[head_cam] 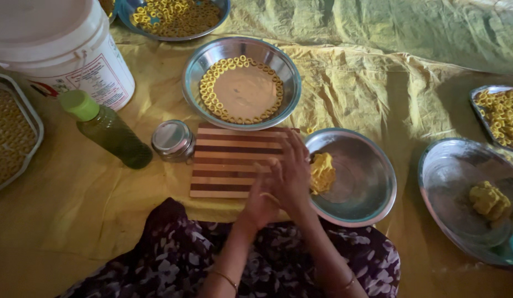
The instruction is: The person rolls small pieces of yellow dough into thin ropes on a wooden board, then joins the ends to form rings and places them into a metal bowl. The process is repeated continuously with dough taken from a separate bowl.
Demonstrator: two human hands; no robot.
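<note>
The person sits on a yellow sheet with both palms pressed together over the near right corner of a striped wooden board. The left hand lies under the right hand, fingers stretched flat; something is likely between the palms, but it is hidden, so I cannot tell its shape or which way it runs.

Just to the right of the hands, touching the board's edge, stands a steel bowl with a lump of yellow dough against its left wall, close to the right hand's fingers. Beyond the board sits another steel bowl with small dough rings laid in a circle round its floor. Left of the board are a small steel tin and a green bottle lying tilted, its cap towards a white bucket. Far right, a steel plate carries a second lump of dough. Trays of rings sit at the edges.
</note>
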